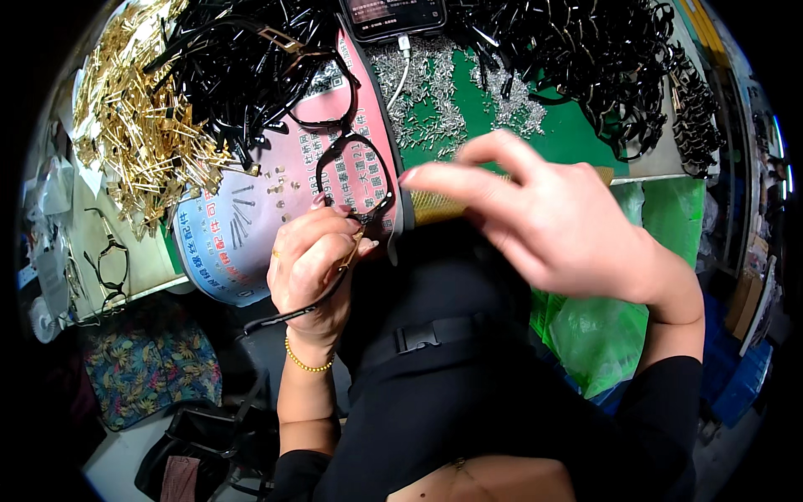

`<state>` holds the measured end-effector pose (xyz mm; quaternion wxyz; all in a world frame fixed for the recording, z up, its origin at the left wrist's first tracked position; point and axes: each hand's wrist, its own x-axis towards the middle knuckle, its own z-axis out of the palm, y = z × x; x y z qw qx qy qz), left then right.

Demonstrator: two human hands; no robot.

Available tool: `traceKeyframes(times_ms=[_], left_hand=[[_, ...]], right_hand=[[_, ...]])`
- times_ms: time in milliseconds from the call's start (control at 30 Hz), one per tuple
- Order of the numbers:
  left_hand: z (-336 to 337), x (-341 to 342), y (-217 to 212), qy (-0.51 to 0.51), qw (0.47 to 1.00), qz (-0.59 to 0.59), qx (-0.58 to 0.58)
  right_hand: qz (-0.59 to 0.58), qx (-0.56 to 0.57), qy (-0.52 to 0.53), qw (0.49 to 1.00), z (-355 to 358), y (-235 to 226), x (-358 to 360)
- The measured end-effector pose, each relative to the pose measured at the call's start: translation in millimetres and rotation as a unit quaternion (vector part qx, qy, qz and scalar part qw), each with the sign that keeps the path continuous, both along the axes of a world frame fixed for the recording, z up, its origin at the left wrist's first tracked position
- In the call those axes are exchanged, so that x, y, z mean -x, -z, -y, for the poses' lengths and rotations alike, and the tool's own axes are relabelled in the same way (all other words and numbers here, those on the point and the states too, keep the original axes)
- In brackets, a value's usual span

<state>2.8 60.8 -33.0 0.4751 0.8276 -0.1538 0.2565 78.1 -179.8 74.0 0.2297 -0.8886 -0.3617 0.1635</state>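
Note:
My left hand is closed round the corner of a black eyeglass frame. The frame's rims stand up above my fingers, lenses not discernible. A dark temple arm runs from under the same fingers down to the left, with a bit of gold near its hinge end. My right hand is raised to the right of the frame, apart from it. Its upper fingers are spread, their tips smeared by motion, and I see nothing between them. Other fingers are curled under the palm, partly hidden.
Gold temple cores and black temple arms are heaped at the far left. Small silver screws lie on a green mat, near a phone with a white cable. Black frames pile up at the far right. Green plastic bags hang below.

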Motion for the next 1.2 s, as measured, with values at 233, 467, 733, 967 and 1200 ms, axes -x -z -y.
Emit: traceKeyframes(times_ms=[233,467,733,967,1200], left_hand=[[1.3,-4.4,-1.7,0.016,0.999,-0.014,0.029],[1.4,-6.1,-7.5,0.034,0.998,-0.006,-0.052],[5.3,-6.1,-18.4,0.031,0.995,-0.029,-0.089],[4.5,-6.7,-22.0,0.031,0.993,-0.048,-0.102],[4.0,-8.0,-26.0,0.027,0.99,-0.137,-0.027]], right_hand=[[0.061,0.021,-0.099,0.993,-8.7,25.0,-6.6],[0.033,0.001,-0.101,0.994,-6.5,30.4,-10.6],[0.019,-0.033,-0.086,0.996,-4.9,32.9,-12.3],[0.013,-0.036,-0.087,0.996,-4.7,33.5,-14.5],[0.003,-0.042,-0.088,0.995,-3.0,32.8,-15.9]])
